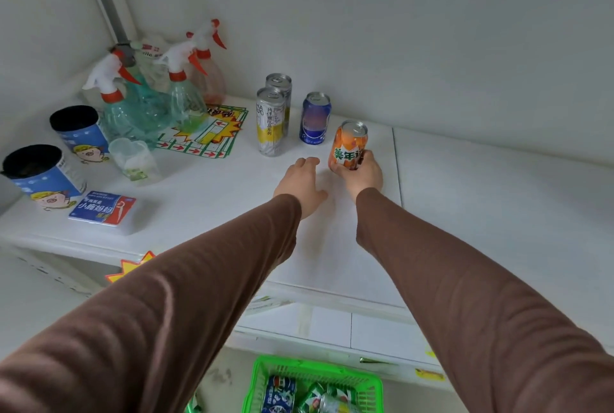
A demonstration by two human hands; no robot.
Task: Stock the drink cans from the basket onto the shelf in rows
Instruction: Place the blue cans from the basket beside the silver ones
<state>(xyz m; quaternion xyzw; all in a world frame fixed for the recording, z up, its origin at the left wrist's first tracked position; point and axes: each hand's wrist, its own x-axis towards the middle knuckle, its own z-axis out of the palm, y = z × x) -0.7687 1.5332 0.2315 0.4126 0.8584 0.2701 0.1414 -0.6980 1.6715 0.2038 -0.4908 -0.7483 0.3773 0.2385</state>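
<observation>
My right hand (362, 174) grips the lower part of an orange drink can (349, 143), which stands upright on the white shelf (481, 200). My left hand (301, 180) lies flat on the shelf just left of it, fingers straight, holding nothing. Behind stand a blue can (315, 118) and two tall silver-and-yellow cans, one (270, 122) in front of the other (279, 83). On the floor below, a green basket (299, 371) holds several more cans (279, 394).
Spray bottles (133, 103) crowd the shelf's back left corner over a printed sheet (206, 137). Two blue tubs (79, 132) (40, 173), a clear cup (133, 157) and a blue packet (103, 208) sit at the left. The shelf's right part is bare.
</observation>
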